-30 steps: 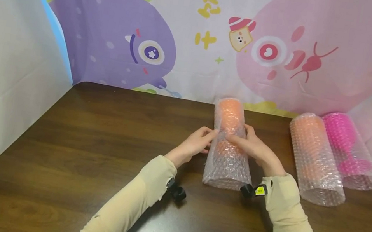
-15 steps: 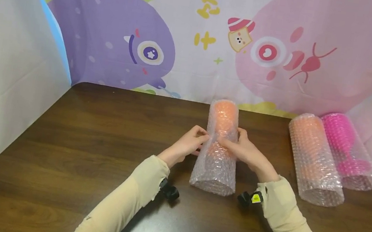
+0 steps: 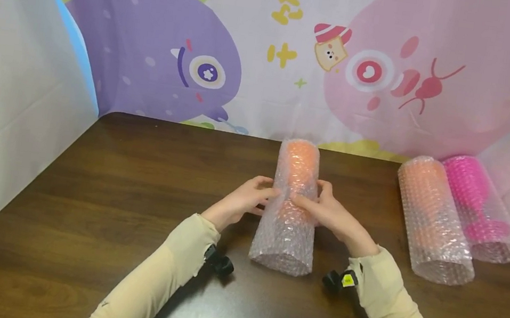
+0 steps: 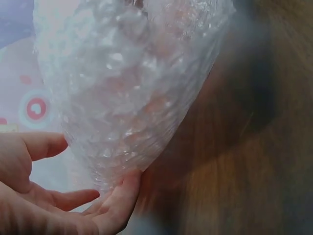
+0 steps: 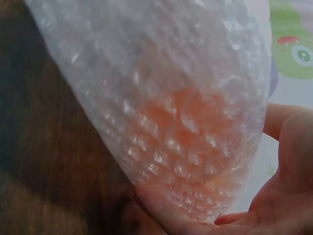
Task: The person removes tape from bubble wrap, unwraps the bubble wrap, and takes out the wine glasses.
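Observation:
Between my hands, at the middle of the table, lies an orange goblet rolled in clear bubble wrap (image 3: 302, 160). Its orange bowl points to the back, and the loose open end of the wrap faces me. My left hand (image 3: 241, 201) holds the left side of the roll, thumb and fingertips against the plastic (image 4: 117, 98). On the other side, my right hand (image 3: 336, 212) grips the roll with its thumb over the top and fingers around the right side. In the right wrist view the orange goblet (image 5: 190, 117) shows through the bubbles.
At the right of the brown wooden table (image 3: 107, 215) lie a second bubble-wrapped orange goblet (image 3: 428, 203) and a bubble-wrapped pink goblet (image 3: 467, 181), side by side. A cartoon-printed cloth (image 3: 272, 102) hangs along the back edge. White cloth sides (image 3: 15, 68) flank the table.
Both hands have drawn the wrapped goblet left and toward me, away from the other wrapped ones. The roll has also turned slightly. The two wrapped goblets at right have stayed put.

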`<move>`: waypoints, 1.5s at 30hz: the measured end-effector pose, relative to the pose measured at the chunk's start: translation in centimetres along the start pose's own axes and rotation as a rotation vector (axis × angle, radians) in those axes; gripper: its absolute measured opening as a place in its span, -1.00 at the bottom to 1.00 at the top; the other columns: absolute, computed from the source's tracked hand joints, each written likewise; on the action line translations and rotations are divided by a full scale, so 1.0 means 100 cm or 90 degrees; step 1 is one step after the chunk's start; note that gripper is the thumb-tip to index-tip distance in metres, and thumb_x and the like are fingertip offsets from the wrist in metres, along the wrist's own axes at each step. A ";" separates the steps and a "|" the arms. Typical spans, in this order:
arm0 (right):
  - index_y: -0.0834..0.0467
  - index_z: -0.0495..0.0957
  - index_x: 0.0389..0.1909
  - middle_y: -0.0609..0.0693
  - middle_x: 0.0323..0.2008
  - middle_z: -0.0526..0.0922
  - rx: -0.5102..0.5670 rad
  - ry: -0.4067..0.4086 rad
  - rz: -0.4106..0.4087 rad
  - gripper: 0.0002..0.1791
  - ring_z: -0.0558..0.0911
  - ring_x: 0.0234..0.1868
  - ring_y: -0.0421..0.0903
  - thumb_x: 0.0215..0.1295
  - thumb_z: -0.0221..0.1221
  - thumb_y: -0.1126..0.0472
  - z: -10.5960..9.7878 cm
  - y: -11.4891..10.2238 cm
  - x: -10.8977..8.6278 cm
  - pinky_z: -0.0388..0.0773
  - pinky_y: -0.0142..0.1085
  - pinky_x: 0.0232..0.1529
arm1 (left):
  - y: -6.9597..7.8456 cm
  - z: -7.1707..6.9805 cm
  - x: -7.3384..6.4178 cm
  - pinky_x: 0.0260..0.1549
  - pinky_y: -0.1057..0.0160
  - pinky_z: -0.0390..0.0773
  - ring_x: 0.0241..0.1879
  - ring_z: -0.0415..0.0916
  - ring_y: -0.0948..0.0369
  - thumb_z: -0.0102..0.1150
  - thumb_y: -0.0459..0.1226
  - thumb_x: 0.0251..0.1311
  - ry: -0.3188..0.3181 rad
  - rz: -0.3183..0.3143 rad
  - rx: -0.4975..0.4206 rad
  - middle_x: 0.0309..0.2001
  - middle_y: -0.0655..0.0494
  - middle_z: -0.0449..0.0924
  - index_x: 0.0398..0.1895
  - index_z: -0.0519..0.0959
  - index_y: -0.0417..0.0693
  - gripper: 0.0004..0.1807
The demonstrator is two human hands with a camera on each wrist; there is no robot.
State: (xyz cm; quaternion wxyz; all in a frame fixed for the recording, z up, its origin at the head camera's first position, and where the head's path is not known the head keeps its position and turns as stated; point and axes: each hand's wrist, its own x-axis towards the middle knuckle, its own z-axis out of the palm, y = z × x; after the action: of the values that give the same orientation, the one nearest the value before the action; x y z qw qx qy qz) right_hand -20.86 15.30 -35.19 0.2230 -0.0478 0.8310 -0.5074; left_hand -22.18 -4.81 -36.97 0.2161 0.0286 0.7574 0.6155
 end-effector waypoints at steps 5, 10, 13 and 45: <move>0.23 -0.38 0.34 0.40 0.21 0.17 -0.003 -0.006 -0.001 0.02 0.41 0.13 0.17 0.19 0.06 -0.18 0.004 0.000 -0.001 0.47 -0.10 0.00 | 0.001 -0.002 -0.003 -0.17 0.14 0.54 -0.02 0.45 0.03 0.02 -0.11 0.22 -0.004 -0.004 0.005 0.11 -0.10 0.36 0.27 0.17 -0.13 -0.41; 0.23 -0.40 0.33 0.38 0.16 0.21 0.004 -0.018 -0.004 0.02 0.43 0.09 0.15 0.19 0.06 -0.16 0.006 0.001 -0.004 0.48 -0.10 -0.01 | -0.001 -0.004 -0.006 -0.16 0.11 0.55 -0.02 0.44 0.00 0.03 -0.13 0.21 -0.009 -0.003 0.005 0.12 -0.13 0.32 0.25 0.16 -0.16 -0.41; 0.23 -0.41 0.32 0.38 0.16 0.21 0.011 -0.027 -0.009 0.01 0.44 0.08 0.15 0.20 0.06 -0.15 0.008 0.002 -0.005 0.48 -0.09 -0.02 | -0.002 -0.006 -0.008 -0.16 0.09 0.55 -0.02 0.44 -0.02 0.03 -0.14 0.20 -0.014 0.002 0.008 0.11 -0.15 0.31 0.24 0.16 -0.17 -0.42; 0.20 -0.33 0.27 0.31 0.09 0.23 0.047 -0.118 0.004 -0.05 0.42 0.07 0.08 0.15 0.12 -0.05 0.024 -0.001 -0.027 0.40 -0.06 0.06 | 0.003 -0.021 -0.036 -0.24 0.13 0.58 -0.28 0.49 0.12 -0.02 -0.20 0.22 -0.153 -0.014 0.032 -0.12 -0.13 0.33 -0.10 0.12 -0.15 -0.66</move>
State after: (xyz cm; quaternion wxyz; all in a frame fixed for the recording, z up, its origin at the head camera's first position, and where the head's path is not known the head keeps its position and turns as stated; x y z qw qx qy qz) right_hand -17.44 14.07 -35.16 0.3024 -0.0836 0.7876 -0.5303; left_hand -19.75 -7.80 -35.34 0.3113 0.0991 0.7413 0.5862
